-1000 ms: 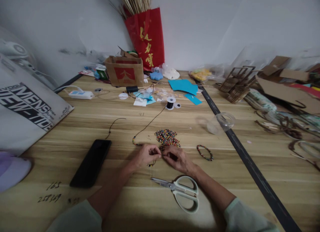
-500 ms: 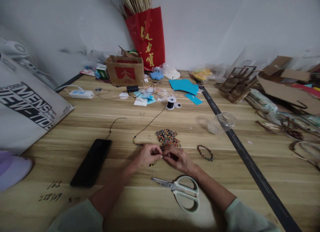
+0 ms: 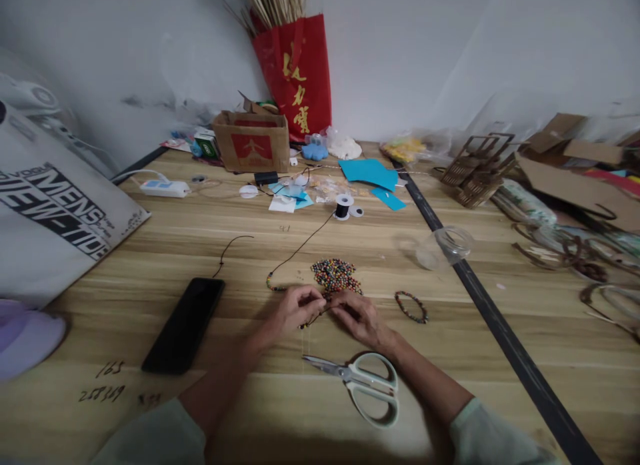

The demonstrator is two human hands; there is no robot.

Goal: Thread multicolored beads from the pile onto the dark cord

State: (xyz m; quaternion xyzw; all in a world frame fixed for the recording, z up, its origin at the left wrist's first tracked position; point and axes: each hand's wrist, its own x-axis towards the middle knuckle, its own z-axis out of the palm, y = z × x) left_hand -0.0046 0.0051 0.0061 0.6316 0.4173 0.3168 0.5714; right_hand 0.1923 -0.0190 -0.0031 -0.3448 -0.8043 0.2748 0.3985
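Observation:
My left hand [image 3: 299,307] is pinched closed near the fingertips of my right hand [image 3: 359,316], just in front of a heap of small multicoloured beads [image 3: 334,275]. Both hands grip a thin dark cord [image 3: 319,314], whose end with a few beads hangs below the left fingers. A beaded stretch of cord [image 3: 274,286] comes out on the left side and runs back to a spool of black cord [image 3: 343,207]. A finished-looking bead bracelet [image 3: 411,307] lies right of my right hand. Scissors with pale green handles [image 3: 357,383] rest below both hands.
A black phone [image 3: 184,326] lies to the left, with a loose piece of dark cord [image 3: 227,251] behind it. Clear plastic containers [image 3: 445,246] stand at right. At the back are a cardboard box [image 3: 251,143], blue sheets [image 3: 369,174] and a red bag [image 3: 295,75].
My fingertips have drawn slightly apart, and more of the dark cord shows between and below them. The beaded end below has risen a little. Other things stay put.

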